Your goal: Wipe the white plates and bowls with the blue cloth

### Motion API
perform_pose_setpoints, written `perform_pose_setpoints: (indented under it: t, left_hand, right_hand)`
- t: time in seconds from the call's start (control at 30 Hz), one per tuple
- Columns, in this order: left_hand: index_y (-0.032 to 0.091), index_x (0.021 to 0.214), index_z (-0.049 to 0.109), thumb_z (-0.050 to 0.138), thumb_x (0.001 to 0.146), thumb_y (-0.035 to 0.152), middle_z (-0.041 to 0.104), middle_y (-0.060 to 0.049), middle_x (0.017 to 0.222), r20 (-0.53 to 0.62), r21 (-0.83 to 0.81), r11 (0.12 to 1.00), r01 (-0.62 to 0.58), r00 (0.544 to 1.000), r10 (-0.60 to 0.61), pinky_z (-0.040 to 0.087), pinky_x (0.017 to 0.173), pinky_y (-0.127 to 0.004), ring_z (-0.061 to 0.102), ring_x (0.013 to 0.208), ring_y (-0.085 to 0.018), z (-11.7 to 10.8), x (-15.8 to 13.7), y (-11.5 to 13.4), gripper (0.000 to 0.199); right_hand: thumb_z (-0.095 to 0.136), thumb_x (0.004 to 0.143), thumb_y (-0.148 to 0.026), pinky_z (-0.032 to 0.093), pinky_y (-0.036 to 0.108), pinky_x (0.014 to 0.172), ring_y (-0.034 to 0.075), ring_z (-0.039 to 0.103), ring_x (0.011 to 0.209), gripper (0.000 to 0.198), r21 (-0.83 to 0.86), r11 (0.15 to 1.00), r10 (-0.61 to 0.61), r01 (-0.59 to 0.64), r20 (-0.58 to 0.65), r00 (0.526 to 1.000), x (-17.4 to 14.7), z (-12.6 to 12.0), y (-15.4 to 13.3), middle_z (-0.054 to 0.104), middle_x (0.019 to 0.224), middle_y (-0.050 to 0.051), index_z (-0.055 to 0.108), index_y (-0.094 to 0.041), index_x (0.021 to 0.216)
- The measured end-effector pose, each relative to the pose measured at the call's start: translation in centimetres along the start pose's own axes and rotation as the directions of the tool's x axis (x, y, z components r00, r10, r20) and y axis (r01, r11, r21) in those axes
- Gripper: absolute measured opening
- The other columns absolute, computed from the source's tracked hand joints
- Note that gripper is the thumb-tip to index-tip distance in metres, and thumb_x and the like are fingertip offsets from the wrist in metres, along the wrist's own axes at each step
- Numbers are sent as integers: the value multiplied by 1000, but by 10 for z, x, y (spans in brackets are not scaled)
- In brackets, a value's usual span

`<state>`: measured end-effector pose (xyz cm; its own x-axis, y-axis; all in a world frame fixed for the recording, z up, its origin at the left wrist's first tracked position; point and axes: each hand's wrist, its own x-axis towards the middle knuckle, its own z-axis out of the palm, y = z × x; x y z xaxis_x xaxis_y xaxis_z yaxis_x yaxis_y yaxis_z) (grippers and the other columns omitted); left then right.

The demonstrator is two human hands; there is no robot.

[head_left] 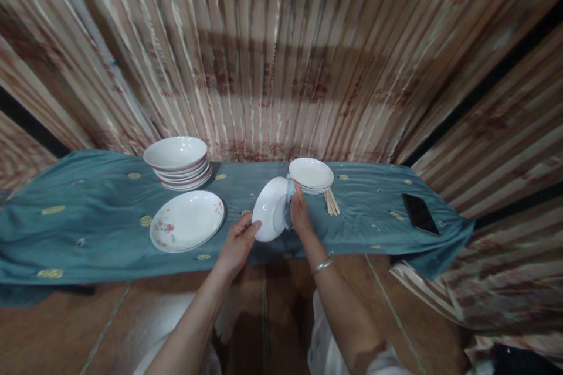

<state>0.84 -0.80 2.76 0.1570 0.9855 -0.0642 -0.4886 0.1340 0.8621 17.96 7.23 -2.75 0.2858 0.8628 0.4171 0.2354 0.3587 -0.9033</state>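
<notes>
A white plate (269, 211) is held tilted above the front of the cloth-covered table. My left hand (241, 238) grips its left rim, thumb on the face I see. At the plate's right edge, my right hand (298, 209) is closed on a pale blue cloth (289, 202) pressed against the rim. A silver bangle circles my right wrist. Just behind my right hand stands a short stack of white plates (311, 174), with several wooden chopsticks (332, 202) lying by its right side.
On the left are a stack of bowls (176, 155) with red bands and a large flower-patterned oval plate (187, 221). A black phone (420, 214) lies near the right end of the teal tablecloth (109, 211). Pleated curtains (264, 70) hang close behind the table.
</notes>
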Motion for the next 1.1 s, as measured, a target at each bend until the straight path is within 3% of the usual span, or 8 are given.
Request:
perform_pose_setpoints:
  t: [0.27, 0.4, 0.57, 0.77, 0.93, 1.1]
  left_hand:
    - [16, 81, 71, 90, 50, 34, 75, -5, 78, -121, -123, 991, 44, 991, -59, 53, 79, -33, 69, 83, -22, -3, 5, 1, 41]
    - [15, 82, 68, 89, 53, 28, 74, -4, 76, -197, -178, 982, 64, 975, -99, 55, 78, -32, 70, 84, -22, -8, 7, 1, 38]
    - [16, 86, 65, 79, 68, 17, 73, -4, 77, -249, -215, 970, 114, 954, -167, 56, 74, -28, 70, 76, -18, -16, 10, 6, 23]
    - [18, 82, 60, 69, 78, 8, 71, 0, 75, -375, -300, 950, 88, 905, -202, 57, 73, -25, 65, 64, -11, -14, 13, 9, 14]
    - [17, 80, 58, 61, 83, 4, 71, 1, 73, -403, -345, 936, 66, 890, -212, 58, 74, -25, 64, 60, -9, -11, 16, 9, 13]
    - [17, 81, 59, 65, 81, 7, 71, 0, 71, -405, -337, 939, 62, 891, -205, 58, 73, -25, 65, 60, -11, -11, 18, 8, 12]
  right_hand:
    - [37, 92, -48, 37, 46, 114, 22, 51, 131, 50, 56, 972, 233, -229, -79, 969, -19, 11, 33, 61, 136, 9, 59, -21, 127]
    - [40, 93, -53, 40, 49, 111, 22, 53, 131, 54, 19, 973, 233, -232, -88, 968, -32, 20, 47, 58, 139, 12, 56, -20, 133]
    - [41, 93, -54, 39, 51, 111, 24, 53, 131, 57, -29, 973, 227, -231, -87, 970, -44, 25, 55, 58, 139, 15, 56, -16, 134]
    - [33, 98, -53, 39, 48, 112, 23, 48, 135, 60, -136, 977, 154, -163, -73, 985, -68, 30, 45, 53, 143, 15, 50, -16, 140]
    - [24, 101, -47, 34, 49, 115, 23, 28, 148, 60, -376, 925, 74, -50, 50, 996, -99, 33, 20, 37, 155, 16, 34, -14, 151]
    - [26, 102, -38, 30, 52, 117, 24, 17, 151, 58, -428, 900, -8, 79, 165, 986, -120, 31, -4, 23, 162, 15, 20, -17, 156]
